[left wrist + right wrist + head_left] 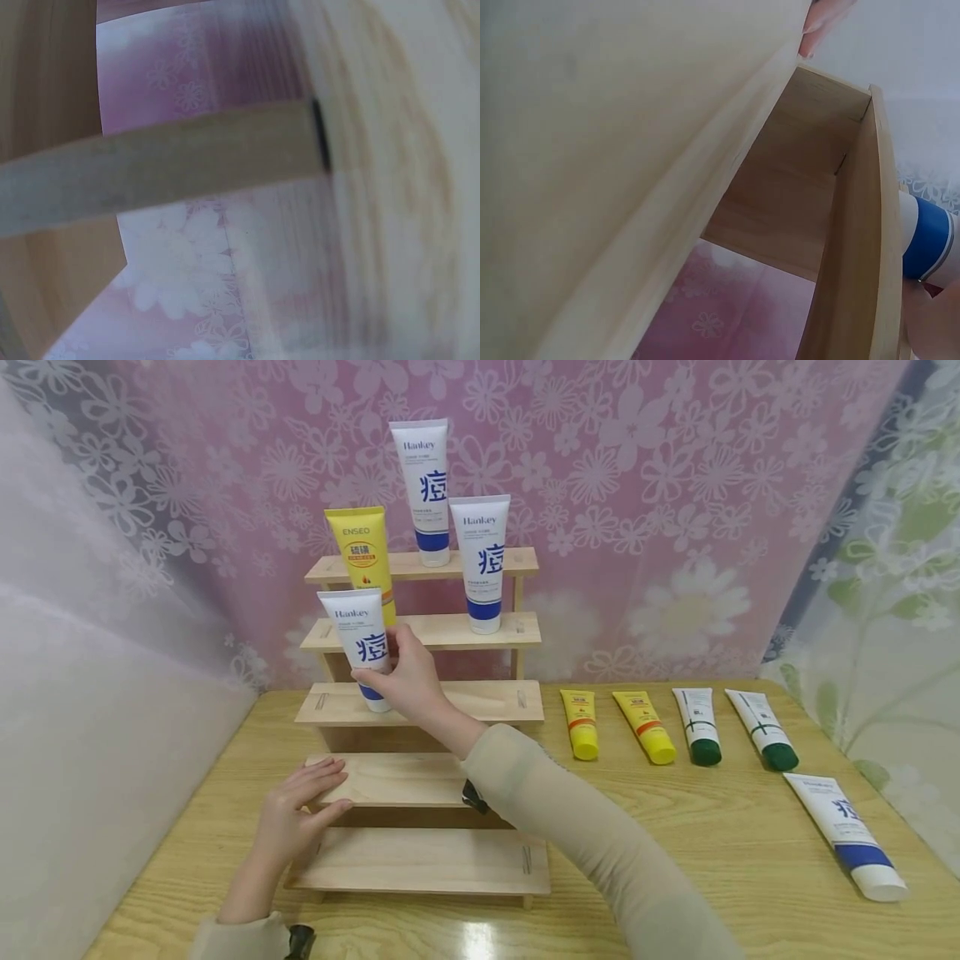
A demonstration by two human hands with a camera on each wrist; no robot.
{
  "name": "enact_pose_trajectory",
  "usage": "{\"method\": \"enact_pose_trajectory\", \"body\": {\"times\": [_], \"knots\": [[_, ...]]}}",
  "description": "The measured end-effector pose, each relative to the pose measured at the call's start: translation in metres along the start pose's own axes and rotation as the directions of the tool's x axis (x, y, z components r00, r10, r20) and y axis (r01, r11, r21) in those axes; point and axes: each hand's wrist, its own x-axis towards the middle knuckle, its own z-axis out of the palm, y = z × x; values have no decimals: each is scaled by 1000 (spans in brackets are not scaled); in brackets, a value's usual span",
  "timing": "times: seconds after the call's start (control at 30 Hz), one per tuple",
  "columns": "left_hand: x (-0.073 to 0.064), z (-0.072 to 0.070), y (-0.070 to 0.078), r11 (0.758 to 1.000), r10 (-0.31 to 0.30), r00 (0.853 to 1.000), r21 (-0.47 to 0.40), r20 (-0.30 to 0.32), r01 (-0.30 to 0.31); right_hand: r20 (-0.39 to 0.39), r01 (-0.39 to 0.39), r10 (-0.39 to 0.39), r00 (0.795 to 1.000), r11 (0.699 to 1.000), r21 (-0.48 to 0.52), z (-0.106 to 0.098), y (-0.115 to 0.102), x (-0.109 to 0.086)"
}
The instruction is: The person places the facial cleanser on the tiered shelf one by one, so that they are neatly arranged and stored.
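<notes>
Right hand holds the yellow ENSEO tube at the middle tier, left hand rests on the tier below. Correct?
Wrong tube: in the head view, the right hand holds a white Hankey tube at the middle tier, not a yellow ENSEO one. The left hand does rest on the tier below.

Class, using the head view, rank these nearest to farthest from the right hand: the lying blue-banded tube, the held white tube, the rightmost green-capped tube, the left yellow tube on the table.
1. Held white tube: in the right hand.
2. Left yellow tube: lying right of the stand.
3. Rightmost green-capped tube: row's right end.
4. Lying blue-banded tube: far right, front.
</notes>
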Motion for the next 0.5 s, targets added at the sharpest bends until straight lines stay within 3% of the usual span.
{"method": "enact_pose_trajectory", "body": {"times": [0.5], "knots": [[1, 0, 3, 1000, -24, 1000, -5, 7, 24, 75, -55, 59, 995, 997, -45, -24, -2, -13]]}}
